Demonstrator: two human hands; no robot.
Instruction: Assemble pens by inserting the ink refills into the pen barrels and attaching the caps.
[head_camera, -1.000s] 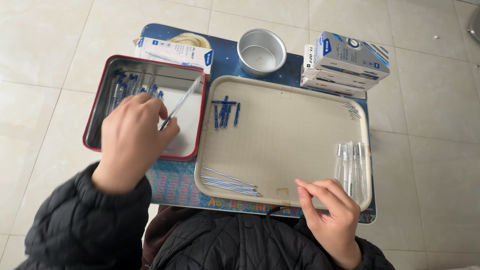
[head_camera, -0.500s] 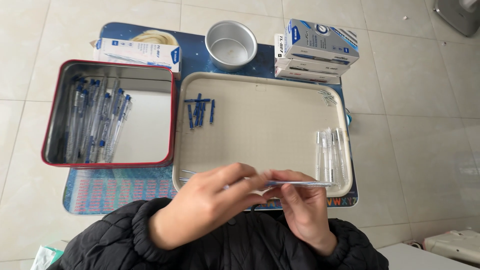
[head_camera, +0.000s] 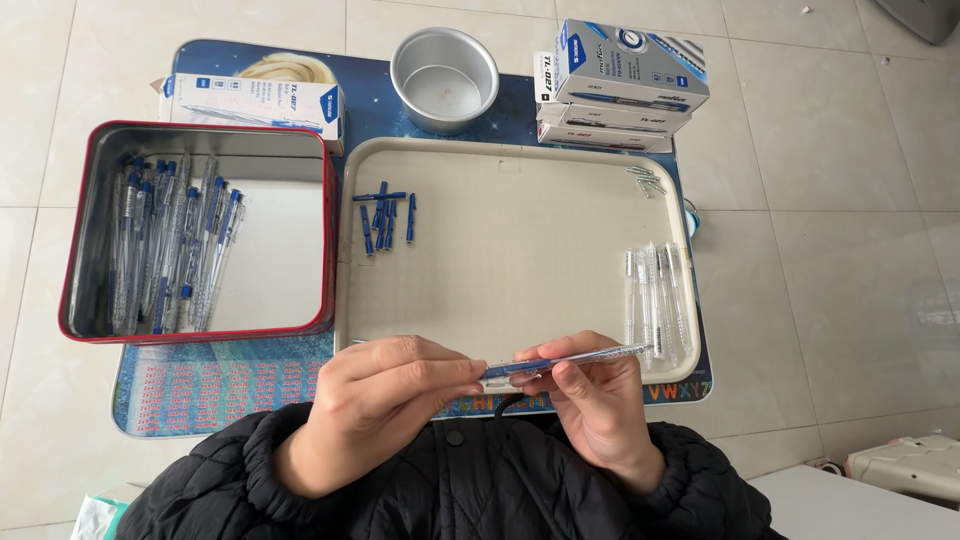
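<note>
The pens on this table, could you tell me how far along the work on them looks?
Done: clear barrels and blue caps lie sorted in the beige tray. In hand: the left hand and right hand hold one pen between them. Left: many pens in the red tin.

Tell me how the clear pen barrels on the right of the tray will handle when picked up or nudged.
The clear pen barrels look thin, hollow plastic, so probably light and stiff. Being round and smooth, they would likely roll on the flat tray and may slip between fingertips.
</note>
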